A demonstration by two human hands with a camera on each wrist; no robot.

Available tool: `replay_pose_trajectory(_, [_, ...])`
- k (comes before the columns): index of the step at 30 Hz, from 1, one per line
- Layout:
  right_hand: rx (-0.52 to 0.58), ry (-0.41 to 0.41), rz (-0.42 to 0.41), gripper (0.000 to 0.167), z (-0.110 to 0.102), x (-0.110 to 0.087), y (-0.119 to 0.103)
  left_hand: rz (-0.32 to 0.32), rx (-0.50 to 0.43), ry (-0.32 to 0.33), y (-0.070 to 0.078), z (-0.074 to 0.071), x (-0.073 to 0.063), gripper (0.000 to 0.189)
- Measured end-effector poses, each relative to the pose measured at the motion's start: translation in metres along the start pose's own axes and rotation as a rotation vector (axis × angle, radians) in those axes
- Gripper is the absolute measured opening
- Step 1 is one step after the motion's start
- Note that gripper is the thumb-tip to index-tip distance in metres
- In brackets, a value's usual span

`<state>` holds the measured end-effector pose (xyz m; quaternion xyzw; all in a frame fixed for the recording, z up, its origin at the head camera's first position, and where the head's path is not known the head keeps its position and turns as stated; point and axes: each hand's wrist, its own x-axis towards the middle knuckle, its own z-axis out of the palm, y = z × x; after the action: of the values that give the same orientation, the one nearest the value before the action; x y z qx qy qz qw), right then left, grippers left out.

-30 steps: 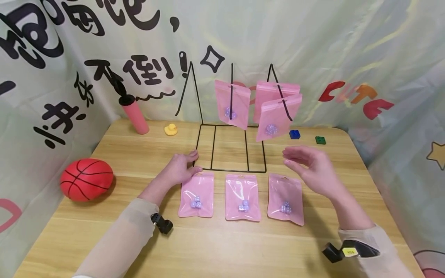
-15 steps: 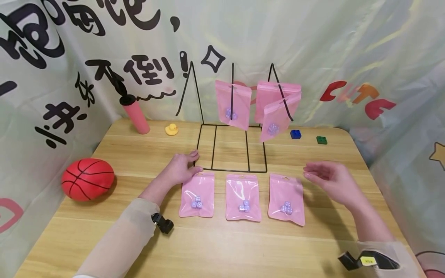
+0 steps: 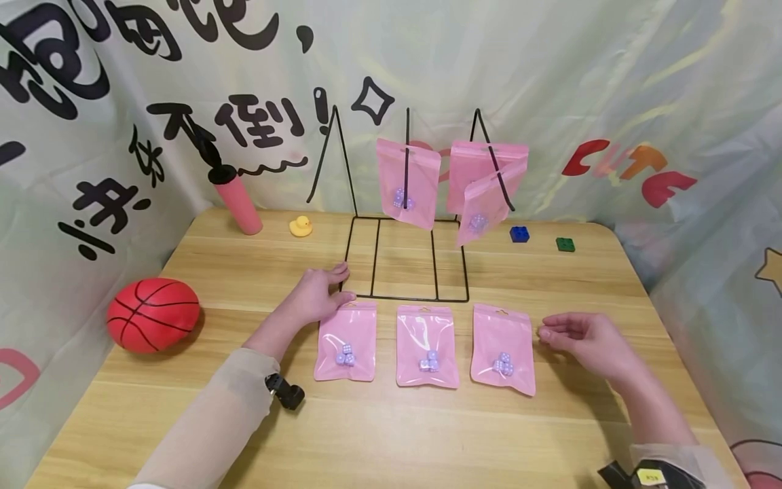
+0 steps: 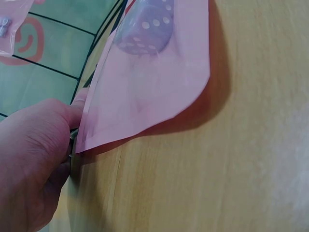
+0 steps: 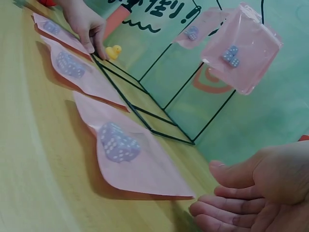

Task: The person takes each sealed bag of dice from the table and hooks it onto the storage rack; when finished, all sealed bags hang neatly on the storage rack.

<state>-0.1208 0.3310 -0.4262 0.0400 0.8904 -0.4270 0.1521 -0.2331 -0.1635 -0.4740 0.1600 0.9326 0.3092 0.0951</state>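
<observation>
A black wire display rack (image 3: 403, 297) stands on the table with hooks rising at the back. My left hand (image 3: 313, 295) grips the front left corner of its base between thumb and fingers. Just beside that thumb lies the left pink zip pouch (image 3: 330, 333), with purple dice inside. A middle pink pouch (image 3: 409, 339) and a right pink pouch (image 3: 489, 333) lie flat in the same row, dice in each. My right hand (image 3: 589, 343) hovers to the right of the right pouch, fingers loosely bent, holding nothing. Pink pouches hang on the middle hook (image 3: 394, 163) and the right hook (image 3: 519, 153).
A red basketball (image 3: 153, 316) sits at the left. Behind it lean a pink pump (image 3: 239, 204) and a yellow rubber duck (image 3: 301, 226). A blue block (image 3: 519, 234) and a green block (image 3: 565, 244) lie back right. A printed cloth (image 3: 580, 81) hangs behind the table.
My right hand has moved away from the rack, to the right and nearer the front, then lower. The front pouch on the right hook has turned. My left hand stays at the rack's corner.
</observation>
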Motion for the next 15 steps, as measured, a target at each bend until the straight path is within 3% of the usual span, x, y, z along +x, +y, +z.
replay_pose_trajectory(7, [0.181,-0.093,0.034,0.036,0.011,-0.001,0.005,0.003,-0.005,0.002,0.0,0.0,0.0,0.063])
replay_pose_trajectory(15, [0.223,-0.086,0.146,0.033,0.022,0.002,0.003,-0.008,-0.009,0.012,0.0,0.0,0.0,0.062])
